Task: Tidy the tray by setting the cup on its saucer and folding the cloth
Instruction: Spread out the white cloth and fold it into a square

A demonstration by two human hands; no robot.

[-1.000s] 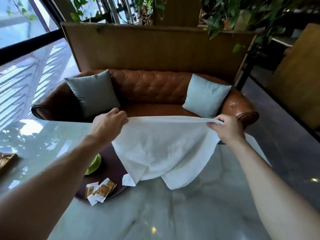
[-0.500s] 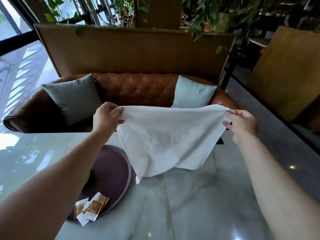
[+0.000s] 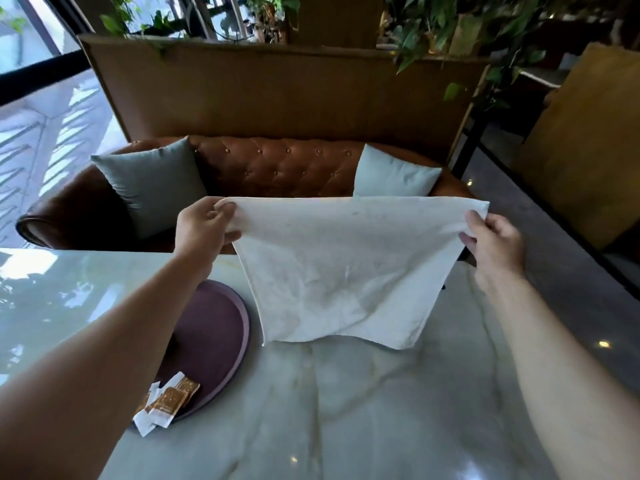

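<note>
Cloth point(image 3: 339, 271), white and softly creased, hangs spread between the person's two hands above a pale marble-patterned table point(image 3: 381, 410) in the head view. The left hand point(image 3: 204, 226) pinches the upper left corner between thumb and fingers, and the right hand point(image 3: 491, 237) grips the upper right corner the same way, so the top edge runs nearly straight and taut. The fabric forms a rough square that narrows toward the bottom, where its lower edge curls and sags; whether that edge touches the glossy tabletop cannot be told. Faint grey smudges and wrinkles mark its woven surface. Left of the cloth and partly under the left forearm lies a round, dark purple tray point(image 3: 221, 334) with a low raised rim. Near the tray's front edge rest several small paper packets point(image 3: 166, 403), white with brown printed panels, overlapping one another and partly overhanging the rim. Beyond the table stands a brown button-tufted leather sofa point(image 3: 277, 164) with two plain grey-blue cushions point(image 3: 156, 181), one at each end. Behind the sofa rises a flat wooden panel point(image 3: 277, 91) with leafy plants above it.
</note>
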